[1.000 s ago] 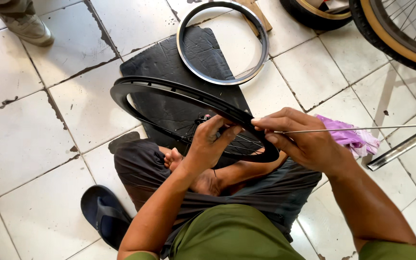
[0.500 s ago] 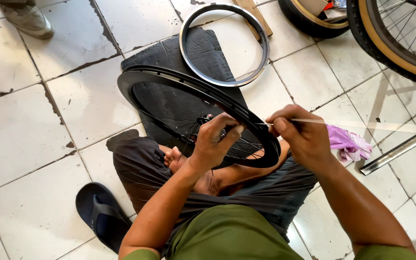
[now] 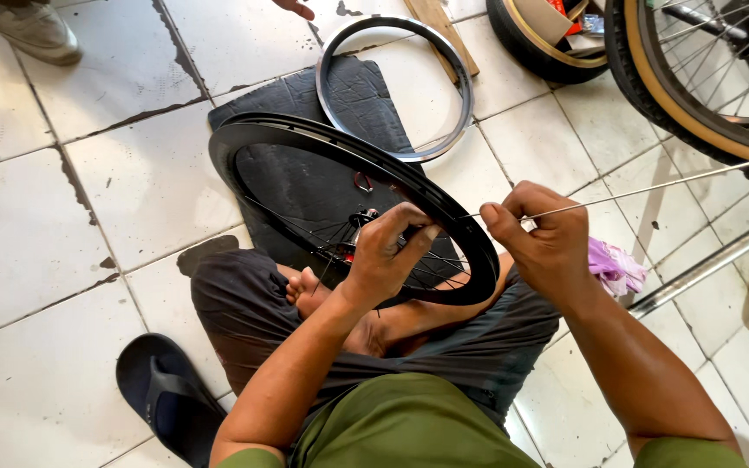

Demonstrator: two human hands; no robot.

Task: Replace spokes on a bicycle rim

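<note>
Left hand (image 3: 387, 251) has its fingers curled shut around the hub (image 3: 359, 227) of the black wheel (image 3: 340, 147) propped on the lap. Right hand (image 3: 541, 243) pinches a long spoke (image 3: 652, 186), which runs up-right, its inner tip aimed left at the rim. Hub mostly hidden, spoke's far end cut off. Silver rim (image 3: 457, 82) lies beyond on the floor.
</note>
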